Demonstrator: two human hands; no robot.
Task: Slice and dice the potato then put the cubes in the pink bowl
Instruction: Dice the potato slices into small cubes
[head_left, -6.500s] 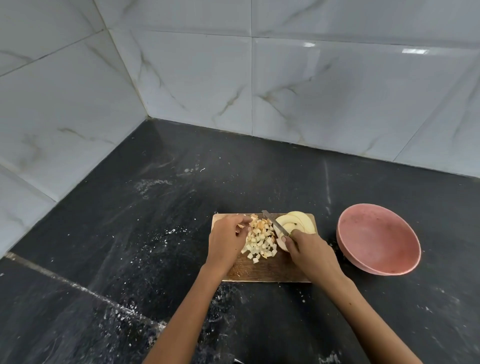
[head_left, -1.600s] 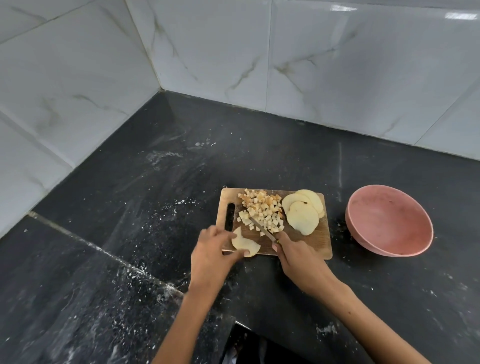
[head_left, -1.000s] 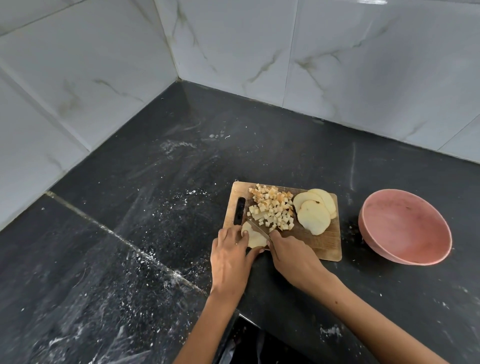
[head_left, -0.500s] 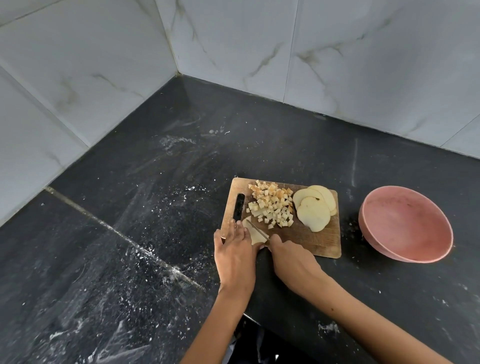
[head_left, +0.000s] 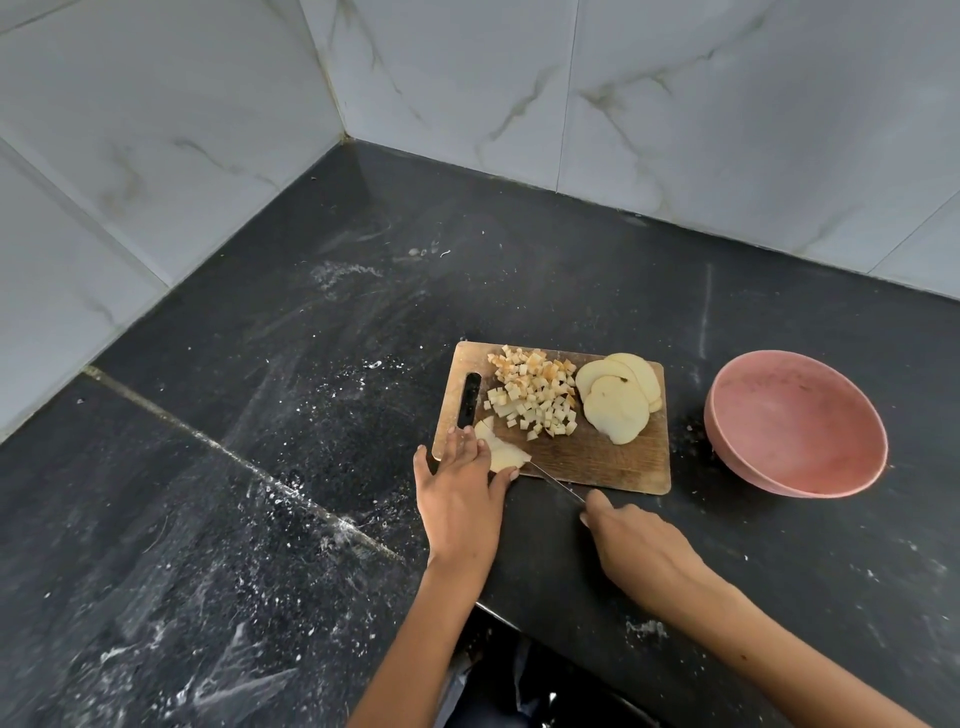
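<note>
Head view: left hand (head_left: 460, 493) presses potato slice (head_left: 501, 453)

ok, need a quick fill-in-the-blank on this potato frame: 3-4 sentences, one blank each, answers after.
1. The pile of potato cubes lies on the ____.
2. The pink bowl holds ____ potato cubes.
3. The right hand grips a ____.
4. The left hand holds down a potato slice at the cutting board's near-____ corner.

Answers: cutting board; no; knife; left
</note>
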